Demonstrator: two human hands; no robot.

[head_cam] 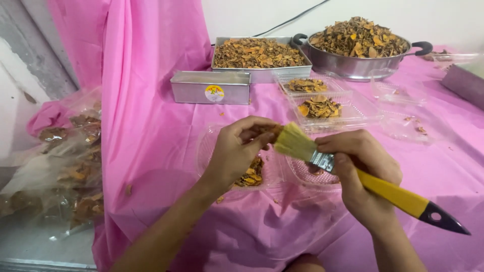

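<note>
My left hand pinches a small brown dried chip above a clear round plastic container that holds a few more orange-brown chips. My right hand grips a paintbrush with a yellow handle and black tip. Its pale bristles touch the chip in my left fingers. An open clear lid lies under the brush.
On the pink cloth stand clear trays with chips, empty clear containers, a closed metal tin, a metal tray of chips and a heaped steel pot. Bagged chips lie at left.
</note>
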